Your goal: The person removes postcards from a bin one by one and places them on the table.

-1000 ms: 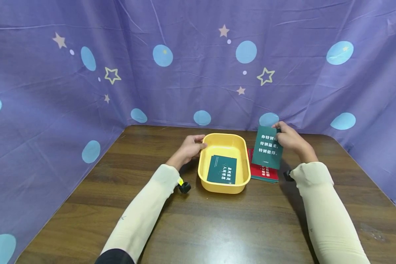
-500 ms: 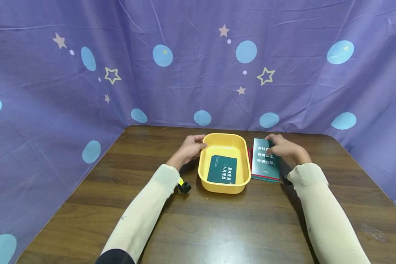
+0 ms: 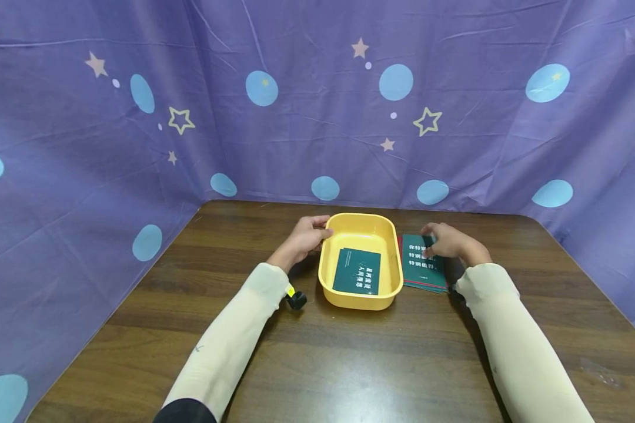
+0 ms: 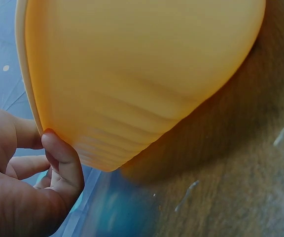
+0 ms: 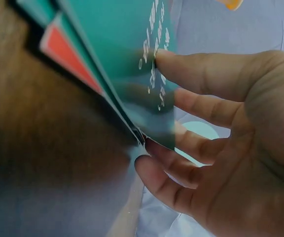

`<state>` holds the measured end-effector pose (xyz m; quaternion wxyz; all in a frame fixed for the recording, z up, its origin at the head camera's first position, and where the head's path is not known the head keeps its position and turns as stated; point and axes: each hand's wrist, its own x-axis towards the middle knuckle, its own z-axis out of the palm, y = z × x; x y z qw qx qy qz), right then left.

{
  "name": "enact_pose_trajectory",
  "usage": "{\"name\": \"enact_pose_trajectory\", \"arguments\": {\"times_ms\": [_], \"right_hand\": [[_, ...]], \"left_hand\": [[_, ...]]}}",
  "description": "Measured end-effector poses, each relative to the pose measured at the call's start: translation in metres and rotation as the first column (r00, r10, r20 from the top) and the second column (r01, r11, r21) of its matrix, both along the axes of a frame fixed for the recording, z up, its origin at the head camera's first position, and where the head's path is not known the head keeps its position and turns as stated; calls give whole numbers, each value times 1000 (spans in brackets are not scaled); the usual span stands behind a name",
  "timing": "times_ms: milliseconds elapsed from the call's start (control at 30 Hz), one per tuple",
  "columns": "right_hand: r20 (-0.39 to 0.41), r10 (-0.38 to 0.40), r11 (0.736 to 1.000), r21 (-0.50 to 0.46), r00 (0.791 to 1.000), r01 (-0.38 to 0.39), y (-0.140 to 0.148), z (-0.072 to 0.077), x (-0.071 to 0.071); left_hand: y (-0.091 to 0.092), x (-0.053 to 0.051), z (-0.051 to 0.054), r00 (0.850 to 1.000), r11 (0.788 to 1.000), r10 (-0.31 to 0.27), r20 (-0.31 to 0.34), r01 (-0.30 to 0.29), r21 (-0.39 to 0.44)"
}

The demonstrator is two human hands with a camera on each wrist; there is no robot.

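In the head view my left hand pinches the upper left rim of a yellow plastic tray; its thumb and fingers grip the edge in the left wrist view. Green cards with white writing lie in the tray's lower part. Right of the tray, a green card tops a small stack. My right hand holds that card by its far right corner. The right wrist view shows the thumb on its printed face and fingers passing behind its edge. A red card sticks out lower in the stack.
Everything rests on a dark brown wooden table. A purple curtain with stars and blue spots hangs behind it and along its sides. A black wrist camera on the left sleeve is close to the tray.
The right hand has lowered the green card from above the stack onto it, covering most of the red card, and moved slightly left and nearer. The left hand and tray have stayed still.
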<state>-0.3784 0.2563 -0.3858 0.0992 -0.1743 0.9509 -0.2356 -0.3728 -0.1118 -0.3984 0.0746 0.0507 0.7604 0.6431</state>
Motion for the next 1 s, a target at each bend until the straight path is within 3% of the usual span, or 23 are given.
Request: {"name": "enact_pose_trajectory", "arguments": {"times_ms": [267, 433, 533, 667, 800, 1000], "right_hand": [[-14, 1, 999, 39, 1000, 0, -3, 0, 0], [-119, 14, 996, 89, 993, -3, -8, 6, 3], [-215, 2, 997, 70, 977, 14, -16, 11, 5], [-317, -18, 1000, -24, 948, 11, -32, 19, 8], [-374, -20, 996, -90, 927, -15, -51, 26, 14], [-426, 25, 995, -77, 904, -64, -78, 32, 25]], "left_hand": [[0, 0, -1, 1000, 1000, -7, -1, 7, 11], [0, 1, 0, 1000, 1000, -9, 4, 9, 5], [0, 1, 1, 1000, 1000, -8, 4, 8, -1], [0, 2, 1, 1000, 1000, -7, 5, 7, 0], [0, 2, 2, 1000, 1000, -6, 6, 6, 6], [0, 2, 2, 1000, 1000, -7, 8, 7, 8]]}}
